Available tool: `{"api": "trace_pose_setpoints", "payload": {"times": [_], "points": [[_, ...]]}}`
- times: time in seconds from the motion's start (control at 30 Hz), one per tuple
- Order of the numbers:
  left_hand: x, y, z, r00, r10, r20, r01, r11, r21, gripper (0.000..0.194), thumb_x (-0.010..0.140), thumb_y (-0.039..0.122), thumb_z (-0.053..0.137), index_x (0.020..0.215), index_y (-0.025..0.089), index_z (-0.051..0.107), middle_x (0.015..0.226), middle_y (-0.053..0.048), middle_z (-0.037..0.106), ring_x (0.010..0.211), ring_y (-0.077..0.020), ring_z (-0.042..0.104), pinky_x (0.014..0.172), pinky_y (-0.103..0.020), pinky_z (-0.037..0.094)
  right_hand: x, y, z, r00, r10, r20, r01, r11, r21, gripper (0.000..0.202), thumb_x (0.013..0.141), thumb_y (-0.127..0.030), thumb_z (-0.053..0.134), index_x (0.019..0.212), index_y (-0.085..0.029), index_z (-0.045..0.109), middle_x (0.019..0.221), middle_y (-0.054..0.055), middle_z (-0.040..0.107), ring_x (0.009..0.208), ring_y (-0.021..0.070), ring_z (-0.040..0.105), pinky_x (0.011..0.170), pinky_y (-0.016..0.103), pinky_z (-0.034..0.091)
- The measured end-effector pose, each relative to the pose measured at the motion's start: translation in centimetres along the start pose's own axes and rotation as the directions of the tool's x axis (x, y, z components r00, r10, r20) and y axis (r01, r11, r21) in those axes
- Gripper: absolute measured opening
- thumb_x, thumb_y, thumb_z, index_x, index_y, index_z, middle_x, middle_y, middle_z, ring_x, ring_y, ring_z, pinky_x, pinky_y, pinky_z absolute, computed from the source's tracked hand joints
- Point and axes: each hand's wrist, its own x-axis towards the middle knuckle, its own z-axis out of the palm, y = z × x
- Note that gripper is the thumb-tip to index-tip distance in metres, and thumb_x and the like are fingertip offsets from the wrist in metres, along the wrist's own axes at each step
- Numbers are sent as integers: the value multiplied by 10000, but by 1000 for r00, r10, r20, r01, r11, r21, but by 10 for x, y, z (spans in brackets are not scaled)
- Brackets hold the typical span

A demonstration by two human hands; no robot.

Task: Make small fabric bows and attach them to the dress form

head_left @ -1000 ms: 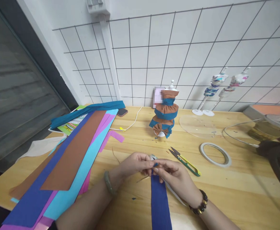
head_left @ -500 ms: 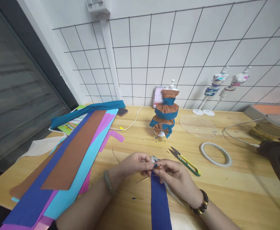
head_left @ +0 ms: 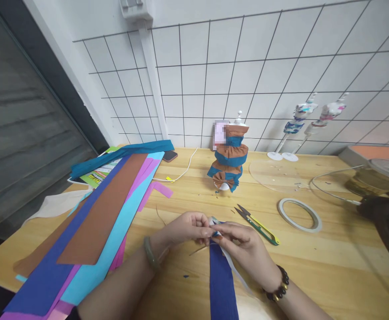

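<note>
My left hand (head_left: 192, 229) and my right hand (head_left: 244, 246) meet near the front middle of the table, both closed in pinches with fingertips almost touching. Between them is a small end of a narrow white tape strip (head_left: 236, 266), which trails out below my right hand toward its wrist. Directly beneath the fingertips, a dark blue strip of crepe paper (head_left: 223, 282) lies flat and runs toward the front edge. My fingers partly cover its far end and the exact pinch point. Green-and-yellow thread snips (head_left: 259, 226) lie just beyond my right hand.
A roll of white tape (head_left: 283, 209) lies to the right. Behind stands a small dress form (head_left: 232, 155) in brown and teal paper. Coloured crepe sheets (head_left: 109, 213) cover the left side. Two small decorated stands (head_left: 294, 126) and a clear disc (head_left: 264, 175) are at the back right.
The fingers of my right hand have shifted slightly at the pinch, and more of the white strip now shows below that hand. My left hand stays nearly still.
</note>
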Motion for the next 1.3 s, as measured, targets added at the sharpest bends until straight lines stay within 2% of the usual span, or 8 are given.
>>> {"api": "trace_pose_setpoints", "payload": {"times": [0.23,0.43,0.57,0.67,0.77,1.0,1.13,1.3], "points": [[3,-3,-1,999,37,-25,-37,999,15,353,610,417,694,689,134,499,618,-8,577,560,-84,516,572,-213,372,0,-1,0,1000,-7,2,7,1000,15,145,781,-271,578,792,-203,706,656,47,669,623,178,597,581,264,453],[4,-4,-2,999,38,-14,-38,999,6,344,614,407,693,698,128,510,609,-11,575,550,-84,512,569,-216,374,1,-3,-2,999,-35,9,35,998,-56,131,772,-271,583,728,-187,673,610,27,621,501,126,484,497,232,391],[1,1,5,981,156,-112,-148,986,77,305,620,376,692,682,128,527,610,-2,568,568,-86,504,580,-212,382,0,-5,-2,1000,-2,-22,1,998,-69,129,768,-276,583,709,-180,644,596,17,582,527,134,482,511,236,391],[-3,5,12,914,348,-211,-280,914,296,225,695,346,630,690,131,566,674,-23,590,654,-116,527,636,-227,400,1,-5,-1,997,52,-50,-54,998,-38,143,781,-286,563,726,-174,633,630,24,581,558,142,496,523,238,400],[-5,8,17,853,488,-186,-338,787,516,210,771,313,543,682,133,604,703,-34,591,707,-135,534,685,-239,401,0,-3,1,994,93,-63,-92,996,16,159,785,-305,558,746,-171,634,668,32,596,583,146,503,532,240,404],[-5,8,15,801,543,-253,-359,773,523,239,846,291,417,770,135,583,750,-42,599,731,-134,548,696,-252,432,-2,1,3,977,195,-87,-180,971,156,170,762,-337,587,748,-172,625,621,5,562,522,113,455,464,211,367],[-8,10,17,729,674,-121,-424,583,693,91,763,207,541,811,146,587,789,-54,608,773,-149,554,734,-284,430,0,2,4,964,243,-107,-207,941,269,169,747,-343,608,752,-175,614,571,-20,524,468,83,408,393,182,309],[-4,6,17,607,790,89,-485,279,829,167,723,126,550,884,161,577,791,-54,629,773,-158,554,735,-321,422,1,2,6,958,267,-105,-220,918,329,185,737,-356,619,763,-173,621,619,-6,568,487,85,439,388,178,308]]}}
